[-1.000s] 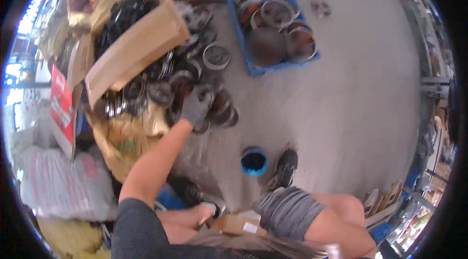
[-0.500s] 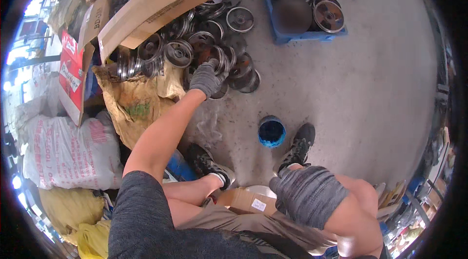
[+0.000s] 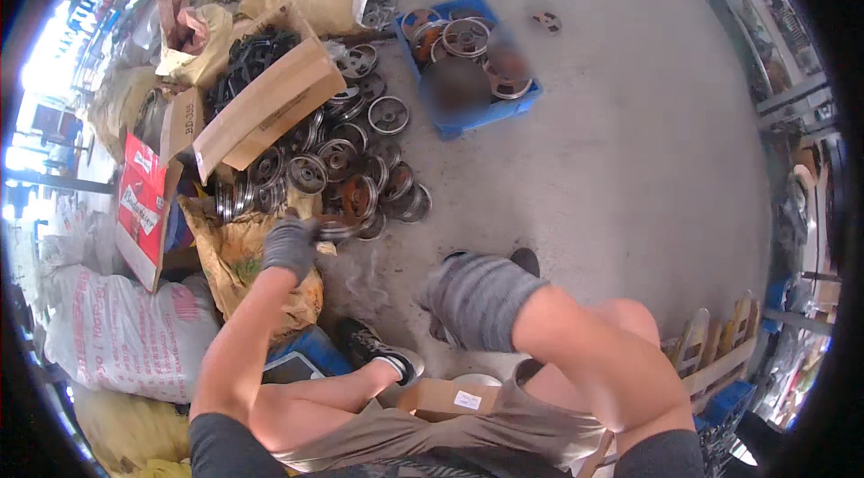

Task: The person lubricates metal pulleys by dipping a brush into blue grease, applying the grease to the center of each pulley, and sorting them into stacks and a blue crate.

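Observation:
My left hand point(image 3: 290, 248), in a grey knit glove, is at the near left edge of a heap of spoked metal wheels point(image 3: 337, 159). Its fingers close on the rim of a metal wheel point(image 3: 336, 231), which is tilted and blurred. My right hand point(image 3: 463, 300), gloved the same way, hangs over the floor in front of my right shoe. Motion smears its fingers, and I cannot make out whether anything is in them. Several wheels in the heap are rusty, others bright at the rim.
A blue crate point(image 3: 490, 118) full of wheels stands beyond the heap, and a loose wheel point(image 3: 546, 22) lies farther right. Cardboard flaps point(image 3: 270, 109) and sacks point(image 3: 130, 329) crowd the left. A small carton point(image 3: 450, 399) stands between my legs, and shelving point(image 3: 792, 109) lines the right.
My left hand has drawn back from the heap, left and nearer, with a wheel at its fingers. My right hand has moved forward and left from my knee, covering the blue pot. The view has shifted.

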